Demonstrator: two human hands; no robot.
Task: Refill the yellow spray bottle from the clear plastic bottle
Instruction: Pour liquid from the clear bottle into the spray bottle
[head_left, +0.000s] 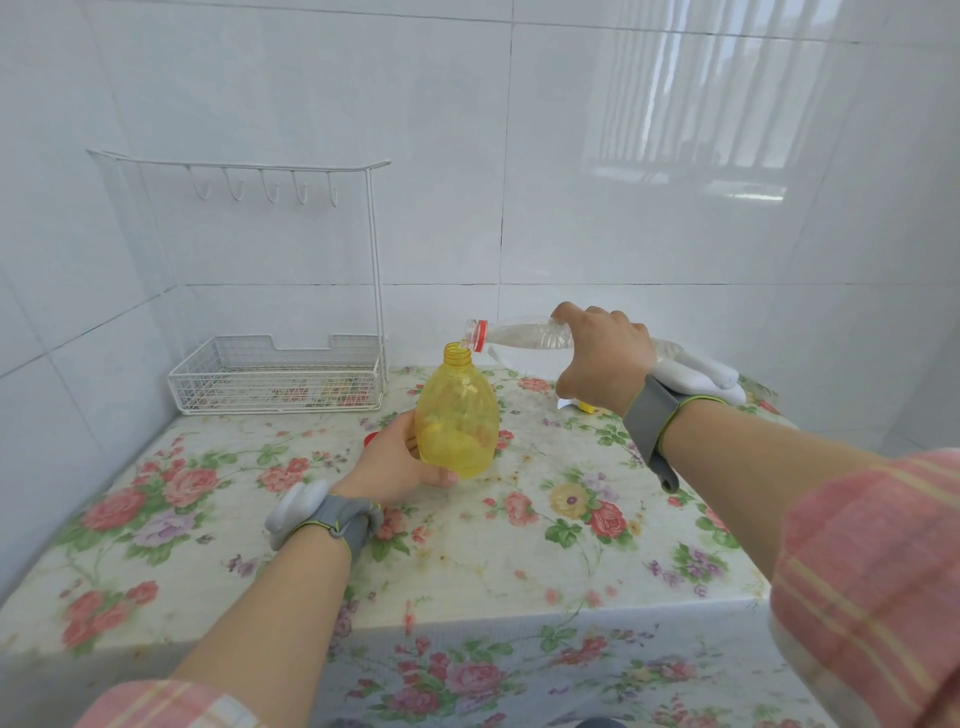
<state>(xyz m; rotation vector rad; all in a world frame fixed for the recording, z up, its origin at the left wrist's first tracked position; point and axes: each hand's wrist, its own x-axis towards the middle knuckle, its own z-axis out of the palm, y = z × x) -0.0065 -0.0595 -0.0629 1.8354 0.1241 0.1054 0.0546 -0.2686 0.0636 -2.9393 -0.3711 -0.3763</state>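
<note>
White tiled walls close off the back and left side of a table (519, 571) covered in a floral cloth, whose front edge drops away just below the forearms. Most of the cloth in front of and to the right of the bottles lies bare, while a white wire rack (275, 374) occupies the back left corner against the wall. Near the middle of the table stands the yellow spray bottle (457, 421), upright with its neck uncapped; the left hand (395, 462) wraps around its lower left side, thumb across the front at the base. Above and to the right, the right hand (602, 364) is curled around the clear plastic bottle (524, 335), held almost level, its mouth tipped just over the yellow neck. A white spray head (696, 376) lies behind the right wrist.
</note>
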